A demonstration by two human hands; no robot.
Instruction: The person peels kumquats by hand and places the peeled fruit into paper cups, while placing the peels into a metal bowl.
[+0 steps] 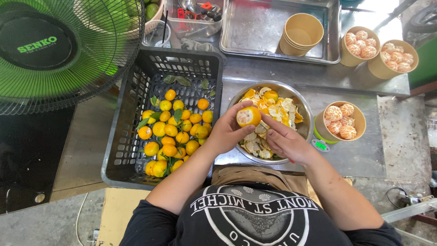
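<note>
Fingers of my left hand [226, 132] are curled around a small mandarin [248, 116], thumb on one side and fingertips on the other, clamped on it so that it sits up above my palm. Its rind is bright orange, and the top has been torn open, showing pale, pithy flesh inside a ragged ring of skin. My right hand [286, 142] lies just beside it, fingers loosely together and stretched toward the fruit, the tips near its lower side; I cannot tell whether they touch it. Both hands hover over the steel bowl [304, 105], which is heaped with orange and white peelings and stands at the near edge of the bench. Left of the bowl, a black plastic crate [123, 136] holds unpeeled mandarins with green leaves. Right of it, a paper cup [359, 119] holds peeled fruit, and two more filled cups stand toward the far right corner.
</note>
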